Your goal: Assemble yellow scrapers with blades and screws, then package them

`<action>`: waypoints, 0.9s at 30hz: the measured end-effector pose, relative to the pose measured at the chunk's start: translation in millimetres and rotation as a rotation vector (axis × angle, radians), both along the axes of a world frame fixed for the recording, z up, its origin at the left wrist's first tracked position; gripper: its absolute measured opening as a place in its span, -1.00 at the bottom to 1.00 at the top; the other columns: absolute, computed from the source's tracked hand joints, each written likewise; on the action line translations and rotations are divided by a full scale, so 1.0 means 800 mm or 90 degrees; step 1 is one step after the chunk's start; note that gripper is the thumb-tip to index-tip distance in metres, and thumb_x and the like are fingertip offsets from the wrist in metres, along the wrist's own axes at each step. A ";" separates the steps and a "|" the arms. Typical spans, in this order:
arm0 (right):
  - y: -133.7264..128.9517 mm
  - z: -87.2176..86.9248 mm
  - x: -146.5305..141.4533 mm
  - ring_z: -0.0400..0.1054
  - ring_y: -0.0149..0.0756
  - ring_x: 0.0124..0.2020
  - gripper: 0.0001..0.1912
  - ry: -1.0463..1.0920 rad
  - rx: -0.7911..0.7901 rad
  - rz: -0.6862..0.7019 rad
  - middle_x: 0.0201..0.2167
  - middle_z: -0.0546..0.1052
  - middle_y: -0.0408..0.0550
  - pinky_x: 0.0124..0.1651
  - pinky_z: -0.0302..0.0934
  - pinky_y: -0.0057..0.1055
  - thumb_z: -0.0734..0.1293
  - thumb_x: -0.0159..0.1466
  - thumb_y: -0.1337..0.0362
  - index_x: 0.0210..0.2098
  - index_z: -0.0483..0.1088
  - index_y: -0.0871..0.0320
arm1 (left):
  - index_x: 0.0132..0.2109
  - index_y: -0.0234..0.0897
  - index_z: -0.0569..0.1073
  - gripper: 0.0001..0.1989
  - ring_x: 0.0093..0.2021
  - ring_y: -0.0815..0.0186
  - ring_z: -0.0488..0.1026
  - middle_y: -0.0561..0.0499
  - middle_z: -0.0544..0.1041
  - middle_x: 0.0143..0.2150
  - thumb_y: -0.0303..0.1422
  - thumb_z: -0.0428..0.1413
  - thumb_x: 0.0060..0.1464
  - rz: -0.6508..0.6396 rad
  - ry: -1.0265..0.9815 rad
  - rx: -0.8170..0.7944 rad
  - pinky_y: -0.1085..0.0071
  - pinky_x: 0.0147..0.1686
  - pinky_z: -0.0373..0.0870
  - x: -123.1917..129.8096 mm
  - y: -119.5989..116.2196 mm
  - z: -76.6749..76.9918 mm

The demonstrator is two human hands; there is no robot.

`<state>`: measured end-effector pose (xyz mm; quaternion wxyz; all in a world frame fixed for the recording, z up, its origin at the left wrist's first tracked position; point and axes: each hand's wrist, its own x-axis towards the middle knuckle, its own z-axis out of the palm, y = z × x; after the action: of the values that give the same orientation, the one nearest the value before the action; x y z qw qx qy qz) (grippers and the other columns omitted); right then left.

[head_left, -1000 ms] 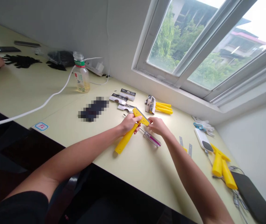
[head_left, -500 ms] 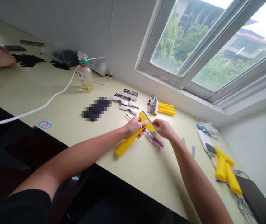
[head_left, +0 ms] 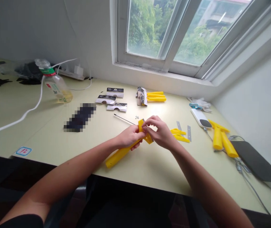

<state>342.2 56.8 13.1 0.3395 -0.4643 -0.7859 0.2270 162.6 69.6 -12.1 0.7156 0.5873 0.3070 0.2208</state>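
My left hand is wrapped around the neck of a yellow scraper, whose handle slants down toward the table's front edge. Over the scraper's head, my right hand has its thumb and fingertips pinched together; whatever they hold is too small to make out. A screwdriver lies behind the hands, only its shaft and tip showing. Several tiny screws rest just past the scraper head. To the right of my right hand are two yellow scraper plates and flat metal blades.
Cardboard sleeves and packaged yellow scrapers lie toward the window. At left stand a bottle and a white cable, near a pixelated dark item. On the right are a white device, more yellow scrapers and a dark tablet-like slab.
My view has swung right. My right hand has moved from the scraper's blade edge onto its head. The screws and yellow plates now show, and the screwdriver's handle is hidden.
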 end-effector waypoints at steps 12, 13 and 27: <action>0.003 -0.019 0.000 0.36 -0.31 -0.25 -0.72 0.221 -0.162 0.004 -0.24 0.44 -0.09 -0.26 0.26 -0.38 0.37 0.23 0.23 -0.06 0.35 0.08 | -0.36 -0.27 0.28 -0.68 -0.71 0.46 0.27 0.13 0.32 -0.60 -0.13 0.04 0.23 -0.032 0.045 0.041 0.53 -0.73 0.20 0.001 -0.007 0.004; 0.003 -0.019 0.001 0.36 -0.33 -0.30 -0.65 0.248 -0.215 0.025 -0.29 0.44 -0.12 -0.30 0.27 -0.39 0.37 0.23 0.20 -0.01 0.32 0.08 | -0.36 -0.28 0.29 -0.67 -0.71 0.46 0.26 0.12 0.32 -0.60 -0.12 0.03 0.23 -0.036 0.053 0.048 0.53 -0.73 0.20 0.001 -0.007 0.005; -0.002 -0.015 0.007 0.39 -0.33 -0.33 -0.74 0.302 -0.345 0.106 -0.35 0.48 -0.11 -0.25 0.30 -0.38 0.37 0.25 0.08 -0.27 0.41 0.15 | -0.29 -0.30 0.36 -0.68 -0.73 0.44 0.25 0.13 0.31 -0.67 -0.11 0.00 0.26 -0.040 0.131 0.115 0.54 -0.73 0.19 0.002 -0.012 0.007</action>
<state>347.9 55.1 1.2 0.3572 -0.4065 -0.6319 0.5549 164.4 59.6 -6.5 0.6312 0.6781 0.3390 0.1636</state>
